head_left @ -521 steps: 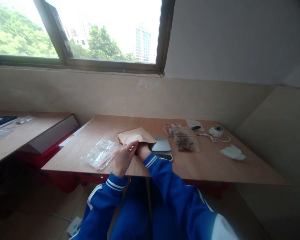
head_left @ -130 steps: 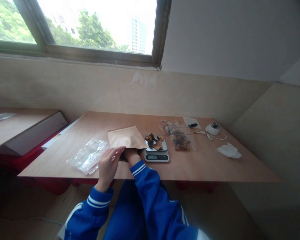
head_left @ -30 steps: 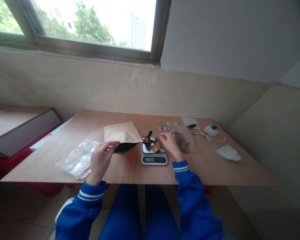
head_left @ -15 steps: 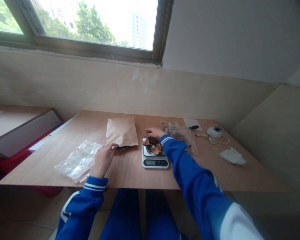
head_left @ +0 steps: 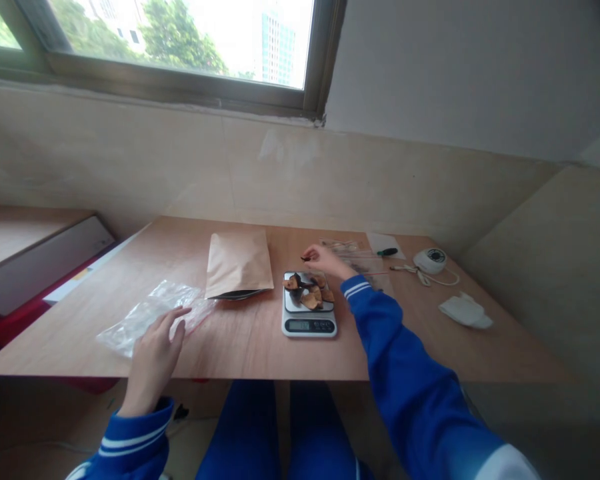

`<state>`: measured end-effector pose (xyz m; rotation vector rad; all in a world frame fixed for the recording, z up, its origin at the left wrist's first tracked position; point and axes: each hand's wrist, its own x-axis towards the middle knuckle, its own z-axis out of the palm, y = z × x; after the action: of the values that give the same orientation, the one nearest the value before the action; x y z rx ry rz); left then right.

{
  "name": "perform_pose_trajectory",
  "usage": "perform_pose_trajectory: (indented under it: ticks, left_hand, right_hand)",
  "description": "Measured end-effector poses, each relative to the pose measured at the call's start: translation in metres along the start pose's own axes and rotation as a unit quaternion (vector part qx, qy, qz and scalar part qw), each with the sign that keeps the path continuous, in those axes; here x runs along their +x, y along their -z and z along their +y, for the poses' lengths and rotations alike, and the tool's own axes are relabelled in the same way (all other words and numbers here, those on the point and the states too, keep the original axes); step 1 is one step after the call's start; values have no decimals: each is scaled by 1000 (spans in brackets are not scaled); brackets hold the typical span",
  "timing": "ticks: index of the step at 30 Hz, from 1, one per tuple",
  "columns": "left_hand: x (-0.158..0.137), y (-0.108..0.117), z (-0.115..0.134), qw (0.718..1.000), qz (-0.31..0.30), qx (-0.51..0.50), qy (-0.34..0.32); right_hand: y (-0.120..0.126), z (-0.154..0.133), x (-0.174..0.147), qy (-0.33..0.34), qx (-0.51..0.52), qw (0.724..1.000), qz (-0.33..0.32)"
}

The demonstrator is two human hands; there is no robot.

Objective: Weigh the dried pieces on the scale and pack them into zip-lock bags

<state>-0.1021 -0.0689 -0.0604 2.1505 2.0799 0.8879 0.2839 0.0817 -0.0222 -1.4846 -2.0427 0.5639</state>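
My left hand point(head_left: 159, 350) is empty, its fingers apart, at the near edge of a clear plastic bag point(head_left: 145, 310) lying flat. A brown paper pouch point(head_left: 240, 263) lies beyond it, its dark mouth slightly parted and facing me. On a white digital kitchen scale point(head_left: 291, 319) rests a pile of brown dried slices point(head_left: 311, 298), perhaps mushroom or herb. Just behind the scale, my right hand point(head_left: 325, 259) pinches a small dark dried piece point(head_left: 306, 259) between thumb and fingers. The digits on the display are too small to read.
Right of the scale lie zip bags point(head_left: 367, 265) with dark contents, partly behind my right forearm. Farther right are a green-and-black handled tool point(head_left: 387, 252) on white paper, a white dome camera point(head_left: 430, 261) with its cable, and a crumpled white item point(head_left: 466, 311).
My left hand has left the paper pouch and moved left and nearer to me, its fingers opening. My right hand has shifted slightly right and back, uncovering more of the slices.
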Motion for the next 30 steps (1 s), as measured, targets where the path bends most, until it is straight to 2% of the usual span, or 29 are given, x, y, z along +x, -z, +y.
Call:
perform_pose_trajectory:
  ticks: [5, 8, 12, 17, 21, 26, 30]
  left_hand:
    - [-12, 3, -32, 999, -23, 2, 34]
    - [-15, 1, -46, 998, -51, -10, 37]
    - [-17, 0, -52, 997, -58, -10, 50]
    - [-13, 7, -51, 991, -66, -50, 108]
    - [-3, 10, -54, 978, -90, -118, 147]
    - [10, 8, -65, 979, -103, -148, 98]
    - [13, 7, -66, 992, -70, -86, 60]
  right_hand:
    - [-4, -14, -33, 59, -43, 997, -21]
    - [-10, -15, -39, 68, -88, 993, -36]
    - [-10, -14, -40, 69, -86, 993, -38]
    - [7, -24, -51, 77, -41, 996, 28]
    - [19, -39, -76, 66, -19, 994, 81]
    - [14, -68, -125, 55, 38, 989, 134]
    - [-5, -96, -168, 17, 133, 983, 122]
